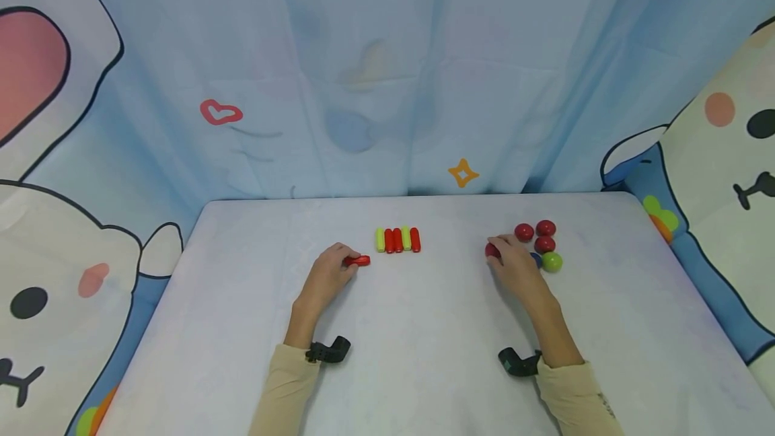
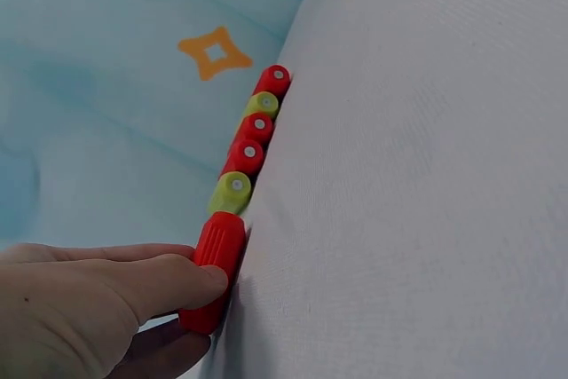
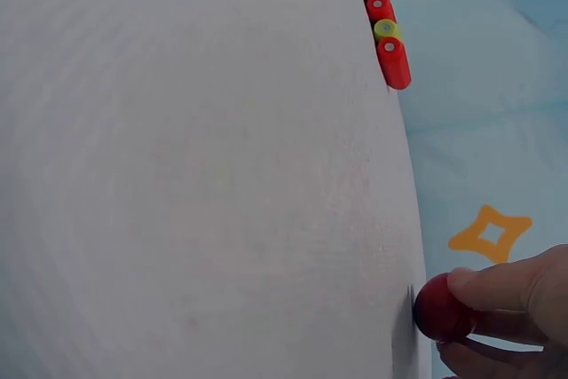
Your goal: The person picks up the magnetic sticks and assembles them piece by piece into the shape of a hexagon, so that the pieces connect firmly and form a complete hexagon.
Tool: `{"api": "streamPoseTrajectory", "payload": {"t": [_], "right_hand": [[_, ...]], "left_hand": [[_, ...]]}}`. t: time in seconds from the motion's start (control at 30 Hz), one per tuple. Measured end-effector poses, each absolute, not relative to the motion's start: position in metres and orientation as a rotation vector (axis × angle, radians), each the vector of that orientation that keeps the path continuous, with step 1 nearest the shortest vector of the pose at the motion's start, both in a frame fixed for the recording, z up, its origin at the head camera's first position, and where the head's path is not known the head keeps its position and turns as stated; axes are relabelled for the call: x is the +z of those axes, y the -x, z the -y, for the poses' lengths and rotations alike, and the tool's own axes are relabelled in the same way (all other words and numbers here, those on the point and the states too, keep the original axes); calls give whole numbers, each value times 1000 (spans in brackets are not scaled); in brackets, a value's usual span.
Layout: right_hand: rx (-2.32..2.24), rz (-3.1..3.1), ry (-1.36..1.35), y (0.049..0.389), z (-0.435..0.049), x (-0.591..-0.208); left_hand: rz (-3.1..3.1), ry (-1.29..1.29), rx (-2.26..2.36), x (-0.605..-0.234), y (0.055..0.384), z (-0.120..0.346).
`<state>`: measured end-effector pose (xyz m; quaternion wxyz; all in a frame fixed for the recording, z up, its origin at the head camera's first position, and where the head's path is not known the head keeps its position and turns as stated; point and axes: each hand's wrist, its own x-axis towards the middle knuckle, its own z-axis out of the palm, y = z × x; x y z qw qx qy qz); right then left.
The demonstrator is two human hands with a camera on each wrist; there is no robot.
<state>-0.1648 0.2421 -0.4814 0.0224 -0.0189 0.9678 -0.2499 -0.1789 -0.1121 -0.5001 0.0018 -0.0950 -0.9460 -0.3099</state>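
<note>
Comparing views: the head view alone gives the full layout on the table [image 1: 424,328], with three red balls [image 1: 545,244], one green ball [image 1: 551,262] and one blue ball [image 1: 536,260] grouped beside the right hand [image 1: 516,268]; the blue one is partly hidden by that hand. Left wrist view adds lengthwise grooves on the red cylinder [image 2: 222,244], not discernible from the head. Both wrist views show a pale round dot on the near end of each piece in the row of five cylinders [image 1: 397,240]; the head view does not resolve these.

Positions: red cylinder sits between thumb and fingers of the left hand [image 1: 329,278], pinched, its free end pointing toward the row and just beside the yellow-green piece at its left end. It lies crosswise to the row's pieces. The held red ball [image 3: 441,310] is at the fingertips of the right hand, pinched by thumb and fingers, left of the ball group. Contact of either held piece with the table: cannot tell.

Appearance: held cylinder bright red, smooth apart from the grooves. Held ball darker red, round, glossy. Row, left to right: yellow-green, red, red, yellow-green, red.
</note>
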Motion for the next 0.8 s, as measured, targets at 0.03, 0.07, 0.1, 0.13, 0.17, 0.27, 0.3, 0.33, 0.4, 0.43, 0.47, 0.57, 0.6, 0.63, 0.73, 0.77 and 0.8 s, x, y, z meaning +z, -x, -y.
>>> {"api": "streamPoseTrajectory", "payload": {"t": [0.03, 0.07, 0.1, 0.13, 0.17, 0.27, 0.3, 0.33, 0.4, 0.43, 0.47, 0.57, 0.6, 0.63, 0.73, 0.77, 0.8], "right_hand": [[-772, -2990, 52, 165, -242, -482], [-772, -2983, 45, 164, -241, -482], [-772, -2976, 39, 164, -241, -482], [-774, -2970, 36, 164, -241, -482], [-776, -2966, 33, 164, -241, -483], [-794, -2958, 35, 165, -242, -484], [-807, -2956, 36, 165, -243, -485], [-824, -2954, 38, 165, -244, -486], [-876, -2950, 41, 165, -245, -487], [-915, -2944, 40, 166, -246, -488], [-965, -2933, 38, 166, -246, -489], [-1158, -2849, 23, 169, -241, -491], [-1234, -2798, 1, 171, -239, -493], [-1312, -2741, -23, 172, -236, -495], [-1590, -2485, -126, 175, -227, -502], [-1729, -2341, -168, 175, -224, -504], [-1866, -2188, -205, 175, -222, -506]], "left_hand": [[2968, 301, -971, -500, 179, 112], [2968, 303, -969, -500, 179, 112], [2968, 305, -967, -500, 179, 112], [2968, 308, -963, -501, 179, 112], [2970, 309, -961, -501, 179, 112], [2972, 312, -965, -501, 180, 113], [2970, 315, -966, -501, 180, 113], [2969, 319, -967, -501, 180, 113], [2961, 333, -972, -502, 180, 114], [2955, 343, -977, -503, 180, 114], [2950, 351, -982, -503, 180, 115], [2926, 363, -1019, -505, 179, 116], [2910, 357, -1054, -506, 179, 117], [2893, 343, -1103, -507, 178, 117], [2824, 292, -1275, -513, 177, 118], [2801, 267, -1341, -515, 176, 118], [2776, 240, -1408, -518, 175, 119]]}}
